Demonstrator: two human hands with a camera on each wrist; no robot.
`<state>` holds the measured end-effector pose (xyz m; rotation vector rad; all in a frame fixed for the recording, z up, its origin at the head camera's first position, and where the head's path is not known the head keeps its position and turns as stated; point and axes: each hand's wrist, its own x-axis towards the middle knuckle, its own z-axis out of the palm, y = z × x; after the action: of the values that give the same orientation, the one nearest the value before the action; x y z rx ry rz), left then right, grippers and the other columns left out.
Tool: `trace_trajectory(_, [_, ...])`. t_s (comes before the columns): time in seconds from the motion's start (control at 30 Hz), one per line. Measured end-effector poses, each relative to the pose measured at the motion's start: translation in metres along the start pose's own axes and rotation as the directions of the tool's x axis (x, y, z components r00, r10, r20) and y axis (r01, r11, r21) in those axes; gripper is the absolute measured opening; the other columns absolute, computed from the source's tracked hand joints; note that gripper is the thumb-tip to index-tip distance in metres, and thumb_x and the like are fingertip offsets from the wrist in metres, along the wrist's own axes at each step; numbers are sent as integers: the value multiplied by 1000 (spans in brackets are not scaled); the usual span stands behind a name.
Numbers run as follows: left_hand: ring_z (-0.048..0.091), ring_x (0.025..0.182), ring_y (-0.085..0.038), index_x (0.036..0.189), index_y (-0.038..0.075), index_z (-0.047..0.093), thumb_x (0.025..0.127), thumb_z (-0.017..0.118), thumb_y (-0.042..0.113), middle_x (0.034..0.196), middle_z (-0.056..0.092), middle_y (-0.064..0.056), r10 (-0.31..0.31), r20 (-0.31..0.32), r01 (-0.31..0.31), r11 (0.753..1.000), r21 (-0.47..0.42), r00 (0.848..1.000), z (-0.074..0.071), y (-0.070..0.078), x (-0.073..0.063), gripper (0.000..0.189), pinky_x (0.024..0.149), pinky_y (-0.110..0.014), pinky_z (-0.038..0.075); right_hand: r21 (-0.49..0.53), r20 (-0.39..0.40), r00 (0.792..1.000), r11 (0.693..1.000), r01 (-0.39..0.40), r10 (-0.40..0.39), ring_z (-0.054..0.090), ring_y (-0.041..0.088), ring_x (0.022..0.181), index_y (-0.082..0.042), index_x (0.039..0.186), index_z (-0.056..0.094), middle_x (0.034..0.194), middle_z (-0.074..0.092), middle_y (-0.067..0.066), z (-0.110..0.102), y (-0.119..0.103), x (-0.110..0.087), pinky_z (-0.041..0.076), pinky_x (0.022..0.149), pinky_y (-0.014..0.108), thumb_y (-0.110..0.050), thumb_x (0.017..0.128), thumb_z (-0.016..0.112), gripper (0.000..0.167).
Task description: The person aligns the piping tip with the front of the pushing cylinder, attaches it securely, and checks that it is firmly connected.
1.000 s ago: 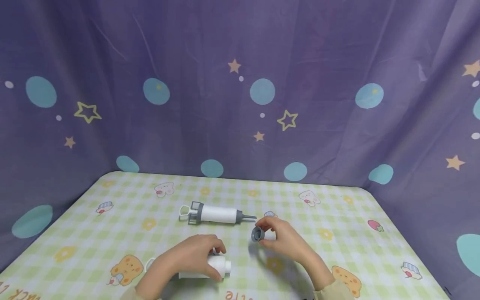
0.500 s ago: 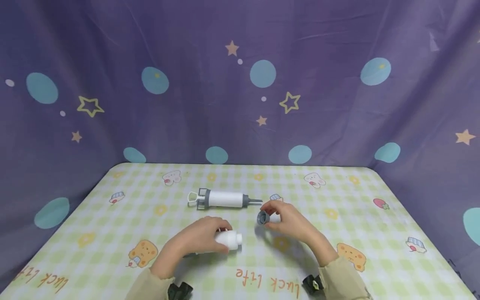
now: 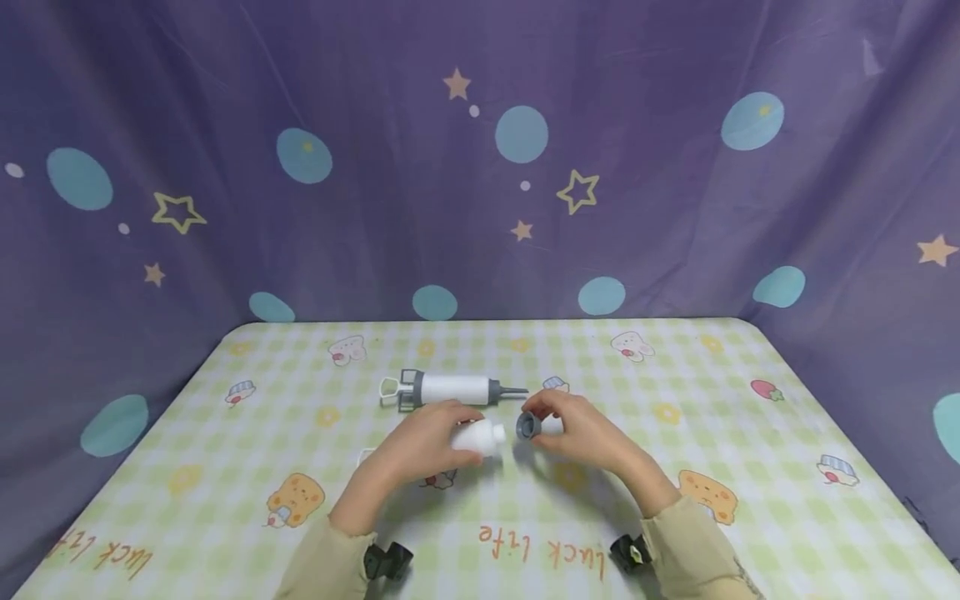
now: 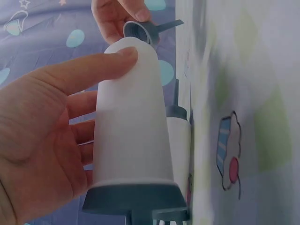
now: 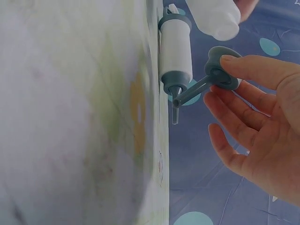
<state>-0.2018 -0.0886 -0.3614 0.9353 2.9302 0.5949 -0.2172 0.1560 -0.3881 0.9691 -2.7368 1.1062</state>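
My left hand (image 3: 431, 442) grips the white barrel (image 4: 131, 117) of a large plastic syringe, thumb along its side and fingers behind. The barrel's narrow white neck (image 3: 498, 433) points right, and a grey collar (image 4: 133, 201) is fitted at its back end. Between thumb and fingertips my right hand (image 3: 585, 429) pinches a grey nozzle cap (image 5: 225, 68) with a thin spout. Its round opening (image 3: 527, 426) faces the neck, a small gap apart. Much of the held syringe is hidden by the left hand in the head view.
Just beyond the hands, a second white syringe (image 3: 453, 389) lies on the table with its grey nozzle (image 3: 512, 391) fitted, pointing right. A checked cloth (image 3: 637, 542) with printed cartoons covers the table. A purple patterned curtain (image 3: 375, 208) hangs behind.
My left hand has lifted the syringe and carried it forward and right toward the nozzle cap. The right hand still pinches the cap in nearly the same place. The head view has shifted.
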Motion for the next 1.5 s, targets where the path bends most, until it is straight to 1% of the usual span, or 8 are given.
trace_trajectory(0.17, [55,78,-11,111,13,63,73,74,32,95,62,2,15,-54,-13,999,44,998,-11,1,12,44,71,-30,46,7,-16,1000,1000,22,-22,59,10,90,-13,107,60,95,63,-7,-6,-1,12,47,85,38,-13,77,70,32])
trace_trajectory(0.4, [56,83,-14,111,14,63,72,73,32,97,62,1,56,-101,-46,994,98,993,-12,2,20,44,74,-31,46,-16,-18,999,999,38,-38,59,11,92,-11,110,60,98,63,-6,-10,-6,17,46,85,37,-13,76,70,35])
trace_trajectory(0.63, [57,81,-15,112,12,64,71,75,29,97,63,-2,35,-141,-23,996,87,989,-9,8,20,46,71,-32,46,2,-35,998,998,56,-56,58,14,93,-12,110,59,102,61,-2,-10,-12,17,47,84,39,-12,77,70,35])
trace_trajectory(0.8, [56,80,-15,111,12,64,71,76,29,96,63,-3,26,-157,-12,996,90,987,-4,11,19,45,70,-31,46,4,-42,997,998,59,-59,58,12,93,-13,109,59,102,61,-3,-7,-14,15,48,83,37,-13,78,70,34])
trace_trajectory(1.03, [56,81,-16,110,12,65,69,77,29,96,63,-3,24,-184,-10,997,75,983,1,15,18,46,70,-32,45,6,-71,996,998,62,-61,58,14,95,-11,109,59,103,60,-2,-5,-14,11,48,85,39,-9,77,71,35])
trace_trajectory(1.3, [55,80,-16,109,13,65,68,77,30,94,62,-2,10,-218,6,997,73,976,-4,19,21,46,71,-33,45,23,-134,989,998,64,-60,58,15,95,-12,107,59,104,60,-3,-7,-16,13,48,84,38,-5,74,72,36])
trace_trajectory(1.4, [55,81,-17,110,14,65,69,76,31,94,62,-1,-7,-207,21,998,67,978,-5,19,21,46,71,-33,44,31,-136,989,998,55,-51,58,13,95,-13,106,59,103,59,-4,-7,-17,13,48,84,38,-6,74,72,35])
trace_trajectory(1.5, [55,81,-17,110,14,65,69,76,31,95,62,-1,-5,-205,18,998,65,979,-5,19,21,46,71,-32,44,24,-142,989,998,50,-46,58,12,94,-14,106,59,102,58,-5,-7,-17,13,49,81,35,-6,74,72,35])
